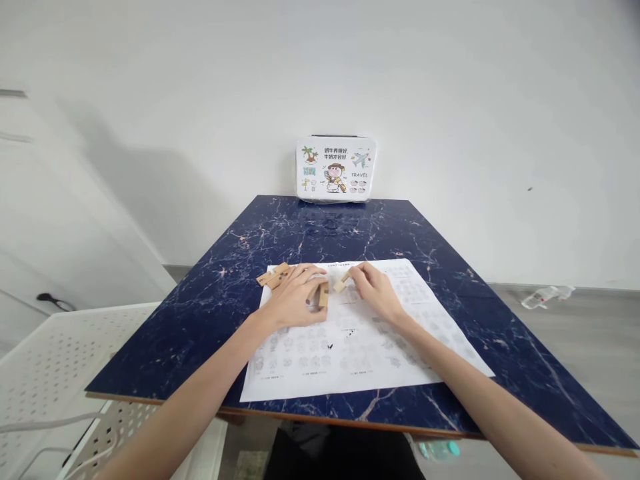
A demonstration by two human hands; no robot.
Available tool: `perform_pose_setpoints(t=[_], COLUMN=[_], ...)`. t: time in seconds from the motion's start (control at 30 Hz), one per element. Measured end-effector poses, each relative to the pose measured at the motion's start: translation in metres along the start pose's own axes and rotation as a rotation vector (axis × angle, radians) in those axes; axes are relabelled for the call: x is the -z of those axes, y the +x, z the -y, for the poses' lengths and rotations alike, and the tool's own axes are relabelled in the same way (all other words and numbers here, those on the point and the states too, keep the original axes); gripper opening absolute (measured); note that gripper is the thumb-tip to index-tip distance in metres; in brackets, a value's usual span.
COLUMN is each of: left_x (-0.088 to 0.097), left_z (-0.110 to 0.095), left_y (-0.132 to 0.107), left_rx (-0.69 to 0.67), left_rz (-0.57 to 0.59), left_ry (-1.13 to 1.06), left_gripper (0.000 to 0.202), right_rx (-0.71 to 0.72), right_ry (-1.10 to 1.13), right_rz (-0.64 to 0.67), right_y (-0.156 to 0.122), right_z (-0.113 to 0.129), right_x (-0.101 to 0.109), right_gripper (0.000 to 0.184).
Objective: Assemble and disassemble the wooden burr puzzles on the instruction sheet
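Left hand [295, 301] curled round wood pieces [324, 295] on the sheet [285, 381], fingers on the far side, thumb near; right hand [374, 288] pinching a paler block [341, 287] by one end, just right of those pieces, small gap between. Loose pieces [271, 275] sit at the sheet's far left corner, partly hidden by left hand. Sheet's on the blue table [320, 237]; case [336, 170] upright at its far edge, by the wall [450, 100]

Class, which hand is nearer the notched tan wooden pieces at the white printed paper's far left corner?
Left. The left hand overlaps the wooden pieces in view; the right hand is farther right, beyond the left hand.
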State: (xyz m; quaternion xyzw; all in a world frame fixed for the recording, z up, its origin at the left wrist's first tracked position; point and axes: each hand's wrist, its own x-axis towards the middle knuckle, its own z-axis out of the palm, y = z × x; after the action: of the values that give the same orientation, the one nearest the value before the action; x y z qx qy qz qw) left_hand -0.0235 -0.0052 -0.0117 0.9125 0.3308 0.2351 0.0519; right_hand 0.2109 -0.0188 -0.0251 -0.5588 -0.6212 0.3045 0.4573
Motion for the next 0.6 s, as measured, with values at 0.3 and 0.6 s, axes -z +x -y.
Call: perform_pose_setpoints(t=[0.3,0.6], left_x=[0.004,0.000], left_z=[0.000,-0.009], left_y=[0.000,0.003], left_rx=[0.079,0.051], left_rz=[-0.083,-0.029], left_ry=[0.027,-0.068], left_gripper=[0.068,0.050], right_rx=[0.074,0.143], right_ry=[-0.135,-0.165], right_rz=[0.294,0.267], right_y=[-0.008,-0.010], right_z=[0.009,-0.003], right_x=[-0.006,-0.015], right_gripper=[0.030,0.025])
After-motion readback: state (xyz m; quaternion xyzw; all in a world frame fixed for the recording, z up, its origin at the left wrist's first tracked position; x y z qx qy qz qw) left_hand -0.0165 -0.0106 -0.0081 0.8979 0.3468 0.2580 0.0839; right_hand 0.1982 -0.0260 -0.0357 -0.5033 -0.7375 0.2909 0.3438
